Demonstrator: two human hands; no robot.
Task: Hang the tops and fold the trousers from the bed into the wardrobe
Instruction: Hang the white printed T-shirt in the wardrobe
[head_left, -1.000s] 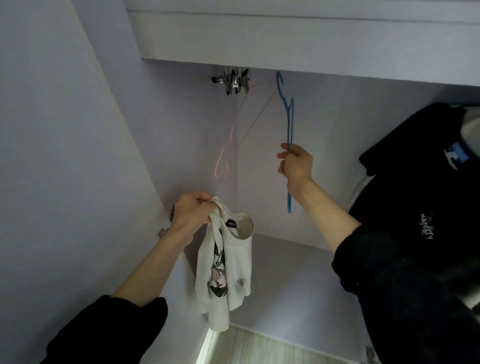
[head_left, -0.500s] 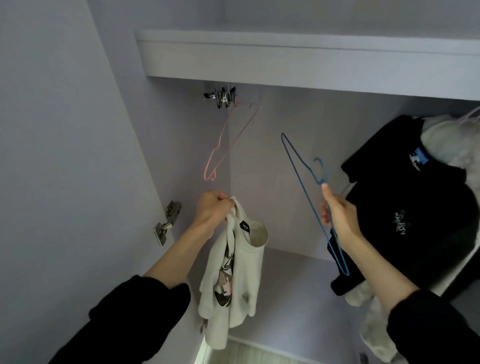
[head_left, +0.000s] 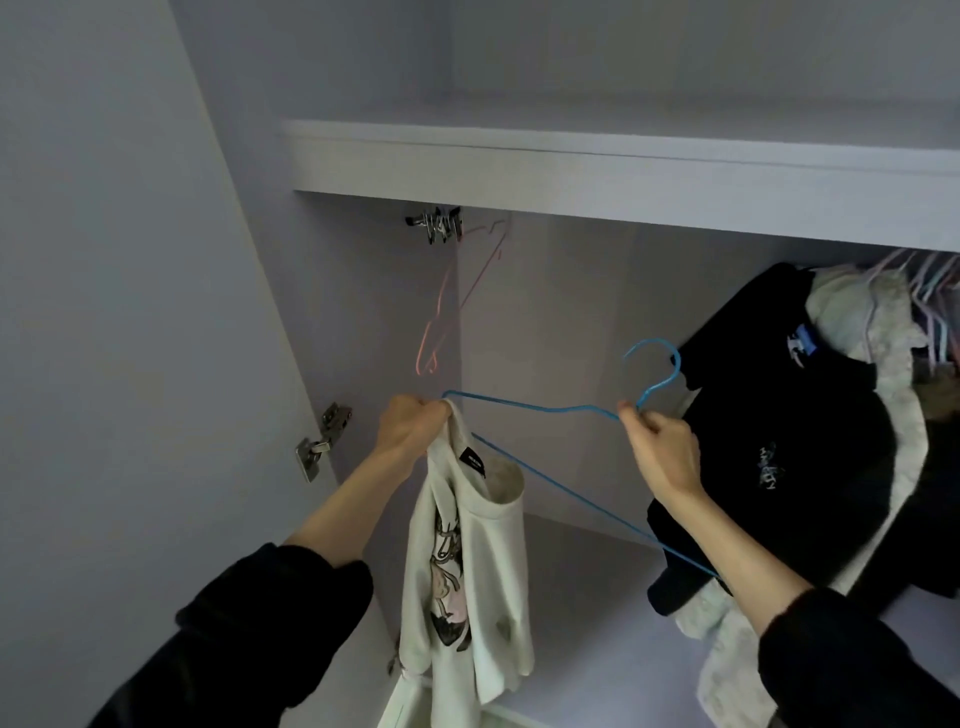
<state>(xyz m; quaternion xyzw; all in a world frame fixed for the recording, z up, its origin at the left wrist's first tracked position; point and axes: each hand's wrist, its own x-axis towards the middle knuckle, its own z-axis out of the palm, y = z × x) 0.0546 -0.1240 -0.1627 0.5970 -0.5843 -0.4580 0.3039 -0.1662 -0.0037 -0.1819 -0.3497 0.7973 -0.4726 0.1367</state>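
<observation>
Inside the open wardrobe, below the white shelf (head_left: 571, 171), both my hands are raised at about the same height.

Left hand (head_left: 413, 431): fingers curled tight round a bunched fold of the white printed top (head_left: 467, 571) at its shoulder, beside the neck opening. The top hangs straight down from this grip, its black neck label and cartoon print facing me.

Right hand (head_left: 662, 452): thumb and fingers pinch the blue wire hanger (head_left: 545, 410) at the base of its hook, which points up. The hanger lies nearly level between my hands. Its left tip meets my left fist and the bunched fabric. I cannot tell whether that tip is inside the neck opening. Its lower wire runs just beside the collar and passes behind my right forearm.

Other items noted:
- A pink wire hanger (head_left: 439, 317) hangs in the back left corner, under a cluster of metal clips (head_left: 436, 223).
- A black top with a blue neck label (head_left: 779, 441) hangs at the right, close behind my right hand, with pale garments (head_left: 852, 312) beside it.
- A metal hinge (head_left: 319, 441) sits on the left wardrobe side wall, left of my left wrist.
</observation>
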